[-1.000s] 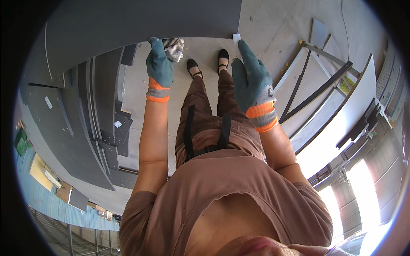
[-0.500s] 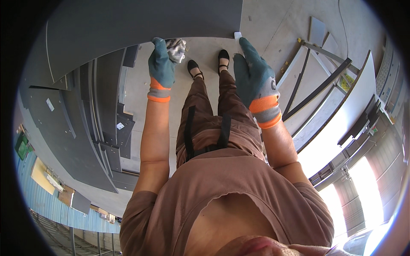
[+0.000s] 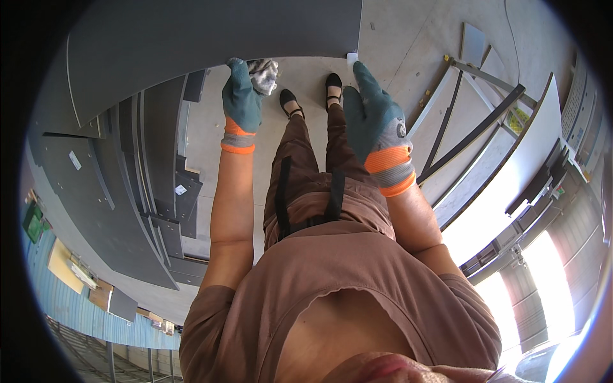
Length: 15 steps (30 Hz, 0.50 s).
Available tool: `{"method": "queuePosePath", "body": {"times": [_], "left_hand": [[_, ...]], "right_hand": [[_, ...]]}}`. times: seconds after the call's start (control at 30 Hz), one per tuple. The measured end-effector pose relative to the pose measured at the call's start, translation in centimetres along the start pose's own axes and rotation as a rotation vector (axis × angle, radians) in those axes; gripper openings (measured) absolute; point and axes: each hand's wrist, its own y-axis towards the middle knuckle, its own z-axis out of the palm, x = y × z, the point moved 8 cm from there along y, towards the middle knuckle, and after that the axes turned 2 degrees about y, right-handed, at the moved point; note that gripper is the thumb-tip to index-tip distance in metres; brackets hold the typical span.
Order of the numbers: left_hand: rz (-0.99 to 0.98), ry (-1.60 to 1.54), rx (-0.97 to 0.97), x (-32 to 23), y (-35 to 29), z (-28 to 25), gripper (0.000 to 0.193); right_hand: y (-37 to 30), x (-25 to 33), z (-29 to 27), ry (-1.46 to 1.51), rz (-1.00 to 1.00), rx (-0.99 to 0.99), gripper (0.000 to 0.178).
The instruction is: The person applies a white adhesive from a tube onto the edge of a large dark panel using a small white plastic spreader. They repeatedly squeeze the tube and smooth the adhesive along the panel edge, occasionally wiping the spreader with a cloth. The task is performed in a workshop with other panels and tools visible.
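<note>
A large dark grey panel [image 3: 217, 29] spans the top of the view, its near edge toward me. My left hand [image 3: 242, 96], in a green, grey and orange work glove, is closed at that edge, its thumb on the panel's rim. A crumpled, stained whitish rag [image 3: 263, 76] bulges out beside its fingers. My right hand [image 3: 375, 115], gloved alike, is below the panel's right corner. A small white flat piece [image 3: 352, 59] shows at its fingertip, touching or almost touching the corner; most of the grip is hidden behind the glove.
Stacked dark panels [image 3: 143, 166] stand to the left. At right is a metal frame [image 3: 476, 127] of crossed bars, with a long white panel [image 3: 511, 169] beside it. My feet [image 3: 290, 102] are on the concrete floor [image 3: 408, 38], where a thin cable [image 3: 513, 38] lies.
My right hand has shifted slightly down and left, and the white piece has moved with it along the panel's corner. My left hand and the rag stay in place.
</note>
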Motion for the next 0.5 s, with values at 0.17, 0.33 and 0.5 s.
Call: {"method": "queuePosePath", "body": {"times": [0.17,0.33,0.5], "left_hand": [[-0.004,0.026,-0.007,-0.2,-0.1,0.1,0.065],[-0.016,0.044,-0.02,-0.2,-0.3,-0.1,0.064],[-0.011,0.062,-0.022,-0.3,-0.3,-0.2,0.062]], "right_hand": [[-0.3,0.0,0.0,-0.012,-0.042,-0.051,0.044],[-0.3,0.2,-0.4,-0.013,-0.023,-0.063,0.043],[-0.3,0.6,-1.0,-0.015,-0.064,-0.119,0.042]]}}
